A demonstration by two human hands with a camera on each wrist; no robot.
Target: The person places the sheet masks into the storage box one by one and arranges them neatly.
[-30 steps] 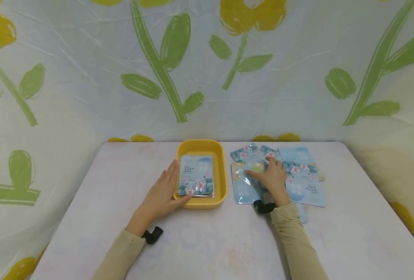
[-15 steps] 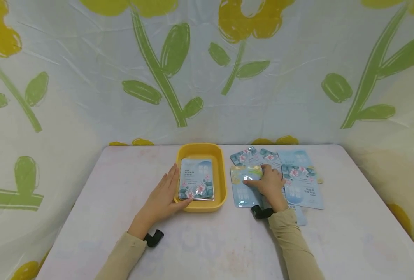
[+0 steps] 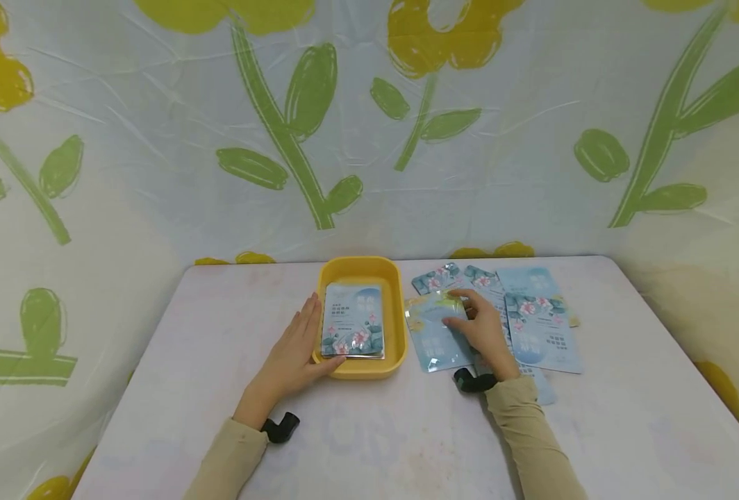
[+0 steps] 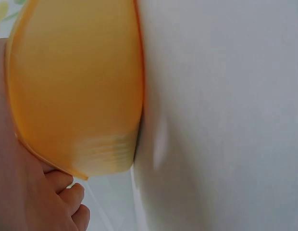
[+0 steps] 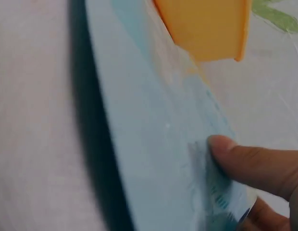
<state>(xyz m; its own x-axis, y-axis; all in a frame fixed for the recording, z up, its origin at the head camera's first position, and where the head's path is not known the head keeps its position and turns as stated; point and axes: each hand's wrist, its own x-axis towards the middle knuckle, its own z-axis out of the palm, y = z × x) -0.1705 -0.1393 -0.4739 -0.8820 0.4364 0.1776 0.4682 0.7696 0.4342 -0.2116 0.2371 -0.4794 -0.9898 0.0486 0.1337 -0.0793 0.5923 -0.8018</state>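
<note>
From my left wrist, the yellow tray (image 4: 77, 82) shows its smooth outer wall side-on, ribbed near one end, while the flowered packets (image 3: 352, 319) stacked inside appear only from my head. My right wrist's view brings in what the head view leaves small: my thumb (image 5: 223, 149) flat against the face of the blue packet (image 3: 438, 337), with a fingertip behind its edge.

Glossy and pale, the blue packet carries yellow print along its top, a patch of green at the upper right and faint lettering (too small to read) lower down. It sits just right of the tray, above the table (image 3: 369, 451); whether its lower edge touches anything, I cannot tell. Loose packets (image 3: 541, 333) with pink flowers and dark leaves overlap to its right and behind it.

My right hand (image 3: 488, 333) pinches the blue packet near its upper right corner, finger and thumb closed on the film. My left hand (image 3: 291, 351), spread and grasping nothing, lies with straight fingers along the tray's left side and thumb at the front rim.
</note>
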